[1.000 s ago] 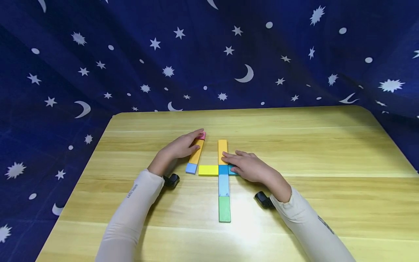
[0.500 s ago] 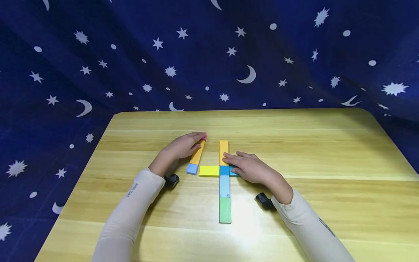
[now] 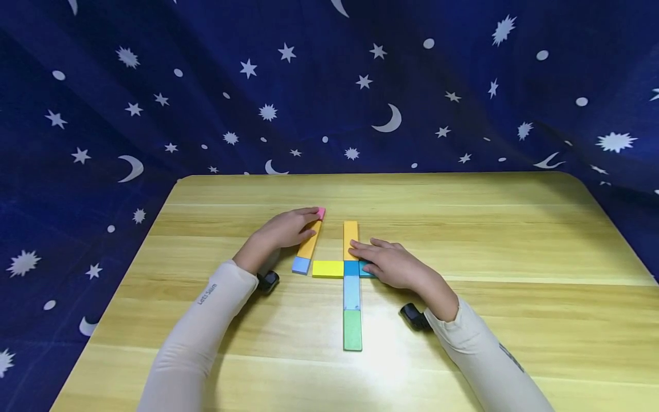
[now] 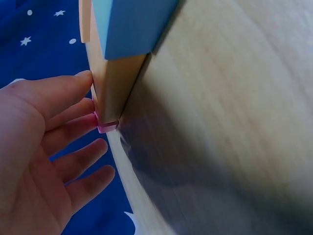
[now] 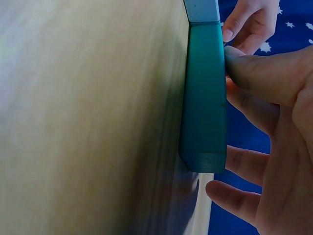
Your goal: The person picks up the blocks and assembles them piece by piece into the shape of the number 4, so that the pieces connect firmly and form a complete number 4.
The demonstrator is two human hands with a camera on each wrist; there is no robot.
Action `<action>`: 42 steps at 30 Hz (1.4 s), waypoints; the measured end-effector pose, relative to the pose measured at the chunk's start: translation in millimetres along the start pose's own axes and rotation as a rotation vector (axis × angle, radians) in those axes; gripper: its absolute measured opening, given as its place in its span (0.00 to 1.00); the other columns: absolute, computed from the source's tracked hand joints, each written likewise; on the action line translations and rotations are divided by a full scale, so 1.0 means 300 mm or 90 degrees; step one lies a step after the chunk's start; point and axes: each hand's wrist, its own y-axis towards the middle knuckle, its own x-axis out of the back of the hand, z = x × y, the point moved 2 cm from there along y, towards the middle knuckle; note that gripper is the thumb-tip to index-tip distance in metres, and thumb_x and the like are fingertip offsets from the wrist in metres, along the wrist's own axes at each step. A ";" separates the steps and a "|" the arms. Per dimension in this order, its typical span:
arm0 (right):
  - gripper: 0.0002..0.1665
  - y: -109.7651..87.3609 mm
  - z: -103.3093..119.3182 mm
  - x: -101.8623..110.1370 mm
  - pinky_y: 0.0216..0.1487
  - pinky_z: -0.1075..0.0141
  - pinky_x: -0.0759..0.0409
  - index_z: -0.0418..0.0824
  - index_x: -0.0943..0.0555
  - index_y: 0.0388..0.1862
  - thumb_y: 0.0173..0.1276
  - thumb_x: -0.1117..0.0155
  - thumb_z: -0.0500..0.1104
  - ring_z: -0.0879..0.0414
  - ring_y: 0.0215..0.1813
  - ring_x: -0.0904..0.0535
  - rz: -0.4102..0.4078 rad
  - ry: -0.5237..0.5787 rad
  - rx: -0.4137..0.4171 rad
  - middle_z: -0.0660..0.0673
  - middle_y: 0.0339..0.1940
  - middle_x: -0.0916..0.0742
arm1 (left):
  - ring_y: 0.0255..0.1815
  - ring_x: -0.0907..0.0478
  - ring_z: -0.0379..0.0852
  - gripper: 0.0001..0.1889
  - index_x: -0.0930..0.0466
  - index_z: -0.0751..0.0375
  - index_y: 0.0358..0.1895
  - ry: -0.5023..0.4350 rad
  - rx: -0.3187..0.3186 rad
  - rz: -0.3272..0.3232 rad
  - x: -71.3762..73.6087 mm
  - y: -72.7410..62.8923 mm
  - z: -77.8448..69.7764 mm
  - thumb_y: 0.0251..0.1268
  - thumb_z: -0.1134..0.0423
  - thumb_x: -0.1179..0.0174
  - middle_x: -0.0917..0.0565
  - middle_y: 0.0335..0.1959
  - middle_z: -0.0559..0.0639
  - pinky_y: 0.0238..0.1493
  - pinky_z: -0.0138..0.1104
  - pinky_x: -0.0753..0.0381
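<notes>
My left hand (image 3: 285, 229) lies over a slanted row of blocks. Its fingertips touch the pink block (image 3: 321, 213) at the far end, and its thumb rests on the orange block (image 3: 307, 246); a light blue block (image 3: 301, 265) ends the row nearest me. In the left wrist view the fingers are nearly straight. My right hand (image 3: 396, 264) lies flat over a cross of blocks, fingertips on its upper orange block (image 3: 350, 234) and thumb on the teal block (image 5: 203, 93). The hand partly hides that teal block in the head view.
A yellow block (image 3: 328, 269) forms the cross's left arm, with a blue block (image 3: 352, 268) at the centre. Below are a pale blue block (image 3: 352, 293) and a green block (image 3: 352, 331). Behind the wooden table (image 3: 489, 229) hangs a starry blue cloth (image 3: 309, 86).
My left fingertips have shifted slightly over the pink block. The right hand stays in place on the cross, and the blocks keep their layout.
</notes>
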 end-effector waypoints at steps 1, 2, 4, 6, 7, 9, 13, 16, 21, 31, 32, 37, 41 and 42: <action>0.26 0.000 0.000 0.000 0.60 0.38 0.40 0.47 0.33 0.66 0.69 0.48 0.43 0.34 0.67 0.40 0.001 0.001 -0.001 0.49 0.70 0.34 | 0.69 0.41 0.50 0.26 0.39 0.61 0.67 -0.005 0.001 0.002 -0.001 0.000 0.002 0.68 0.55 0.51 0.40 0.70 0.53 0.67 0.42 0.41; 0.26 0.001 0.000 0.000 0.60 0.38 0.40 0.47 0.33 0.66 0.69 0.48 0.43 0.35 0.67 0.40 0.001 0.002 -0.002 0.49 0.70 0.34 | 0.69 0.42 0.50 0.26 0.39 0.61 0.67 -0.010 0.002 0.003 -0.002 0.000 0.003 0.68 0.55 0.51 0.40 0.70 0.53 0.67 0.42 0.41; 0.26 0.001 0.000 -0.002 0.60 0.38 0.40 0.47 0.33 0.66 0.69 0.48 0.43 0.35 0.67 0.40 0.002 0.002 -0.001 0.49 0.70 0.34 | 0.70 0.42 0.50 0.26 0.39 0.61 0.67 -0.018 0.003 0.004 -0.003 -0.002 0.004 0.68 0.55 0.51 0.40 0.70 0.53 0.67 0.42 0.41; 0.26 0.001 0.000 -0.002 0.60 0.38 0.40 0.46 0.33 0.66 0.69 0.48 0.43 0.35 0.67 0.40 0.002 0.002 0.001 0.49 0.70 0.34 | 0.70 0.42 0.50 0.26 0.39 0.61 0.66 -0.024 0.004 0.004 -0.004 -0.002 0.005 0.68 0.55 0.51 0.40 0.70 0.53 0.67 0.42 0.41; 0.26 0.001 0.000 -0.002 0.60 0.38 0.40 0.46 0.33 0.66 0.69 0.48 0.43 0.35 0.67 0.40 0.001 0.001 0.002 0.49 0.70 0.34 | 0.70 0.42 0.50 0.26 0.38 0.61 0.66 -0.027 0.004 0.004 -0.004 -0.003 0.004 0.67 0.55 0.51 0.40 0.70 0.53 0.67 0.42 0.41; 0.26 0.002 0.000 -0.001 0.60 0.38 0.40 0.46 0.33 0.66 0.69 0.48 0.43 0.35 0.68 0.40 0.000 0.001 0.004 0.49 0.70 0.34 | 0.69 0.42 0.50 0.26 0.38 0.61 0.66 -0.028 0.005 0.003 -0.003 -0.003 0.004 0.67 0.55 0.50 0.40 0.70 0.53 0.67 0.42 0.41; 0.26 0.003 -0.001 0.000 0.60 0.39 0.39 0.45 0.33 0.66 0.69 0.48 0.43 0.35 0.68 0.40 -0.002 -0.003 0.008 0.48 0.70 0.34 | 0.69 0.41 0.50 0.26 0.36 0.61 0.65 -0.022 0.002 0.002 -0.001 -0.003 0.002 0.67 0.55 0.50 0.39 0.69 0.53 0.67 0.42 0.40; 0.26 0.002 -0.001 0.000 0.60 0.39 0.40 0.45 0.33 0.66 0.69 0.48 0.43 0.35 0.68 0.41 -0.001 -0.003 0.009 0.48 0.70 0.34 | 0.69 0.41 0.50 0.25 0.36 0.61 0.65 -0.017 -0.002 0.004 0.002 -0.003 -0.002 0.67 0.56 0.50 0.39 0.69 0.53 0.67 0.42 0.40; 0.26 0.000 0.001 0.004 0.60 0.38 0.40 0.45 0.34 0.66 0.69 0.48 0.43 0.35 0.68 0.41 0.002 0.002 0.004 0.48 0.70 0.34 | 0.68 0.39 0.51 0.24 0.33 0.62 0.63 -0.014 -0.012 0.002 0.006 -0.002 -0.009 0.67 0.56 0.49 0.37 0.68 0.55 0.67 0.42 0.40; 0.26 0.002 0.001 0.006 0.60 0.38 0.41 0.46 0.34 0.67 0.69 0.49 0.43 0.35 0.68 0.41 0.008 -0.001 0.000 0.49 0.70 0.35 | 0.68 0.40 0.51 0.24 0.33 0.62 0.63 -0.021 -0.007 -0.006 0.001 -0.008 -0.010 0.67 0.56 0.49 0.38 0.68 0.55 0.66 0.42 0.39; 0.26 0.002 0.001 0.006 0.60 0.38 0.41 0.46 0.34 0.67 0.69 0.49 0.43 0.35 0.68 0.41 0.009 -0.001 0.000 0.49 0.70 0.35 | 0.69 0.40 0.51 0.24 0.34 0.62 0.63 -0.022 -0.008 -0.005 0.000 -0.008 -0.009 0.67 0.56 0.49 0.38 0.69 0.55 0.66 0.42 0.40; 0.26 0.003 0.001 0.005 0.60 0.38 0.40 0.45 0.34 0.66 0.70 0.49 0.43 0.35 0.68 0.41 0.011 -0.007 0.002 0.49 0.70 0.35 | 0.69 0.41 0.51 0.25 0.36 0.63 0.65 -0.019 -0.010 0.000 -0.006 -0.008 -0.005 0.67 0.56 0.50 0.39 0.69 0.55 0.67 0.42 0.40; 0.26 0.003 0.002 0.004 0.60 0.38 0.39 0.45 0.34 0.66 0.69 0.49 0.43 0.35 0.67 0.40 0.007 -0.008 0.005 0.49 0.70 0.34 | 0.69 0.41 0.51 0.26 0.37 0.62 0.66 -0.020 -0.006 0.004 -0.007 -0.008 -0.003 0.67 0.55 0.50 0.40 0.70 0.54 0.67 0.42 0.40; 0.26 0.003 0.002 0.004 0.60 0.38 0.39 0.45 0.34 0.66 0.69 0.49 0.43 0.35 0.67 0.40 0.006 -0.008 0.006 0.49 0.70 0.34 | 0.69 0.41 0.51 0.26 0.37 0.62 0.66 -0.021 -0.006 0.004 -0.007 -0.008 -0.003 0.67 0.55 0.50 0.40 0.70 0.54 0.67 0.42 0.40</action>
